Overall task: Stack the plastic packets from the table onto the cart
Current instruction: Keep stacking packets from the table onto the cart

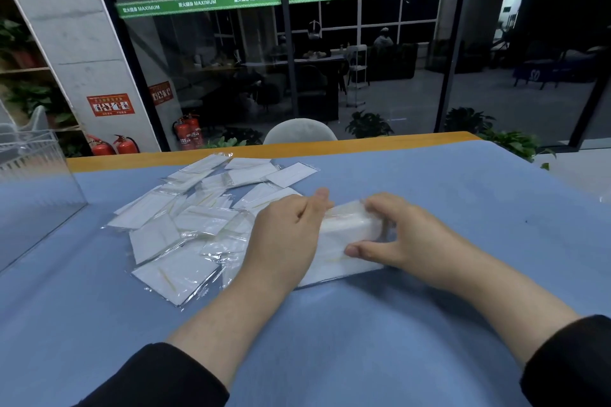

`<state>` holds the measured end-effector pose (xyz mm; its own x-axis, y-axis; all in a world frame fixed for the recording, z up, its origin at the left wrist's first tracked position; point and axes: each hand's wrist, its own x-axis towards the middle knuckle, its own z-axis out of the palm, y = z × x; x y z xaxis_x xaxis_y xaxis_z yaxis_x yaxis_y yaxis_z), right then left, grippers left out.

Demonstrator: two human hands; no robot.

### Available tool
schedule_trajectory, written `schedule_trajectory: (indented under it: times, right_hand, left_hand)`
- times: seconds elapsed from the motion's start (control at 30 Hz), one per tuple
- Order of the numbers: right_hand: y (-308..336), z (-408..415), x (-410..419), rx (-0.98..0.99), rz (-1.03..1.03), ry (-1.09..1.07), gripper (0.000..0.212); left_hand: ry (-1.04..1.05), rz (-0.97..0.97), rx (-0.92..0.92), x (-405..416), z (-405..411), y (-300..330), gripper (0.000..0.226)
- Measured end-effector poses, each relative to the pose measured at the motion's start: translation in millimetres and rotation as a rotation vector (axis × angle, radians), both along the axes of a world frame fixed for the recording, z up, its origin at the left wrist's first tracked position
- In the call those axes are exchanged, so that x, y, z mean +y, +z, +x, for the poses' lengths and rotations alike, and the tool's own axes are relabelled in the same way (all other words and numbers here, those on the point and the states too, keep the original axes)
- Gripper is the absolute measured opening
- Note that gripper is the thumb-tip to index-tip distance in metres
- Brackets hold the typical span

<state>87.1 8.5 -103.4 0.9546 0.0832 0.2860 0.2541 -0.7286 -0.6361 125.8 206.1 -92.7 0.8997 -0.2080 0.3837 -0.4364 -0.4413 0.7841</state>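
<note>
On the blue tabletop lies a loose heap of plastic packets. They are flat, clear and shiny, each with a white folded sheet inside and a thin yellowish line on it, and they overlap at many angles. In front of the heap, both hands hold a small stack of packets that rests on the tabletop. The left hand presses its left edge with curled fingers and the thumb on top. The right hand grips the right end, fingers bent over the top and the thumb at the near side. At the far left stands a clear plastic box.
</note>
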Motion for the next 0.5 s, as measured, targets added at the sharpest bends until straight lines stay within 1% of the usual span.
schedule_trajectory:
  times: [0.07, 0.13, 0.17, 0.23, 0.27, 0.3, 0.33, 0.4, 0.43, 0.5]
  right_hand:
    - [-1, 2, -7, 0.017, -0.01, -0.041, 0.034]
    - [-2, 3, -10, 0.031, 0.003, -0.053, 0.036]
    - [-2, 3, -10, 0.024, 0.012, -0.054, 0.042]
    - [2, 0, -7, -0.019, 0.029, -0.027, 0.067]
    - [6, -2, -5, -0.043, 0.009, 0.002, 0.077]
    - [10, -4, -4, -0.061, -0.042, 0.035, 0.08]
    - [13, -5, -3, -0.07, -0.111, 0.065, 0.077]
    - [15, -6, -3, -0.058, -0.214, 0.091, 0.061]
    - [14, -5, -4, -0.042, -0.22, 0.076, 0.054]
    - [9, -2, -8, -0.013, -0.141, 0.026, 0.047]
  left_hand:
    - [0.046, -0.106, 0.055, 3, 2, -3, 0.026]
    - [0.063, -0.196, 0.115, 4, 4, -6, 0.017]
    - [0.054, -0.227, 0.142, 3, 4, -8, 0.017]
    - [0.03, -0.242, 0.166, -1, 3, -9, 0.018]
    - [0.016, -0.243, 0.168, -4, 1, -9, 0.018]
    - [-0.001, -0.252, 0.163, -8, -1, -9, 0.018]
    - [-0.014, -0.266, 0.153, -10, -3, -9, 0.017]
    - [-0.018, -0.29, 0.14, -14, -6, -9, 0.012]
    - [-0.007, -0.301, 0.151, -14, -7, -9, 0.009]
    - [0.017, -0.338, 0.216, -14, -7, -10, 0.01]
